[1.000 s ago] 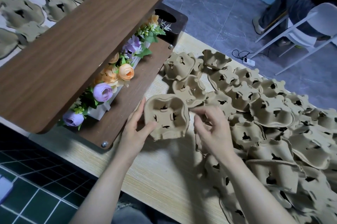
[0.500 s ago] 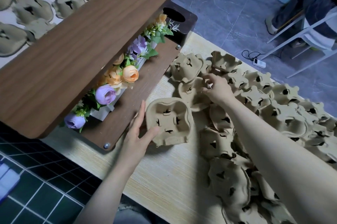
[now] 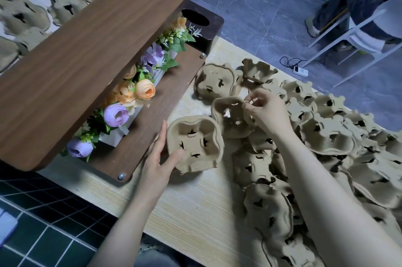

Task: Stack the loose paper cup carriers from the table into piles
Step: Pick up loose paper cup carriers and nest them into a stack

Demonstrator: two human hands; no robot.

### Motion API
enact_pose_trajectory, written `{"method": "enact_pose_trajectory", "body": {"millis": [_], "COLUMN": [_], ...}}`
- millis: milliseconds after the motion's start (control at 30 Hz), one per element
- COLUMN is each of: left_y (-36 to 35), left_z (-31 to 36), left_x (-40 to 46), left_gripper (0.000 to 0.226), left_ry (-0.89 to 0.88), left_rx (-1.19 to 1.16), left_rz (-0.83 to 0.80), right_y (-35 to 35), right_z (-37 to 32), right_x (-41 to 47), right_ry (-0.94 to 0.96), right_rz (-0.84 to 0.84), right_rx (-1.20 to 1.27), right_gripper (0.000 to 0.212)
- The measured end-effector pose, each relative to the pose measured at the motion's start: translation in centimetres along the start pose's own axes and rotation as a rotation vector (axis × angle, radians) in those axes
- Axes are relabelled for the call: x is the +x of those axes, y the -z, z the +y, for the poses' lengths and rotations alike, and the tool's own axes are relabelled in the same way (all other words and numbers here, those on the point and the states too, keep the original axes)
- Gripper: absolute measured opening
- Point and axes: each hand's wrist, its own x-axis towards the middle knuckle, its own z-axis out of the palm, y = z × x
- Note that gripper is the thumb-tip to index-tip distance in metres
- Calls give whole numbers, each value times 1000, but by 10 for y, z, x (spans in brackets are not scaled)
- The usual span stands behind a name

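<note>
Head view, hands: I see two. My left hand rests against the left edge of the near carrier, fingers straight and together along its rim, thumb laid over the front lip.
Head view, right hand: my right hand pinches the rim of a second carrier, fingers curled and clamped on its upper right edge.
Carrier count: two in hand; two more stand alone at the far end of the tabletop; the loose heap to the right overlaps too much for me to count.
Orientation: the near carrier lies cups-up, four slotted wells showing, roughly square so I cannot give a long axis. The second carrier is tilted, its right edge lifted, its lower edge just beside the near one.
Location: both sit on the tabletop between the wooden shelf and the heap.
Edges and room: the shelf base touches my left hand's side; bare tabletop lies toward me, ending at the near edge above a dark tiled floor. The heap crowds the right side.
Other: artificial flowers under the shelf; more carriers beyond it.
</note>
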Motion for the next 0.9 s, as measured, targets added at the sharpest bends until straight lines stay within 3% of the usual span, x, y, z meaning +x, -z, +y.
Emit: {"method": "enact_pose_trajectory", "body": {"millis": [100, 267, 400, 533, 633, 900], "left_y": [0, -4, -4, -4, -5, -6], "left_z": [3, 9, 9, 7, 6, 7], "left_x": [-1, -8, -11, -8, -7, -11], "left_gripper": [75, 67, 47, 38, 63, 91], "left_ry": [-11, -48, -74, -26, 7, 45], "left_rx": [33, 158, 80, -61, -100, -129], "left_rz": [-10, -15, -12, -5, 25, -2], "right_y": [12, 23, 10, -20, -39, -52], "right_z": [-1, -12, -21, -29, -33, -33], "right_x": [-24, -68, -108, -140, -153, -161], "right_ry": [-13, -93, -291, -417, -461, -486], "right_rz": [108, 295, 155, 58, 52, 113], "right_rx": [144, 639, 1050, 1140, 1184, 1085], "right_gripper": [16, 23, 17, 11, 13, 11]}}
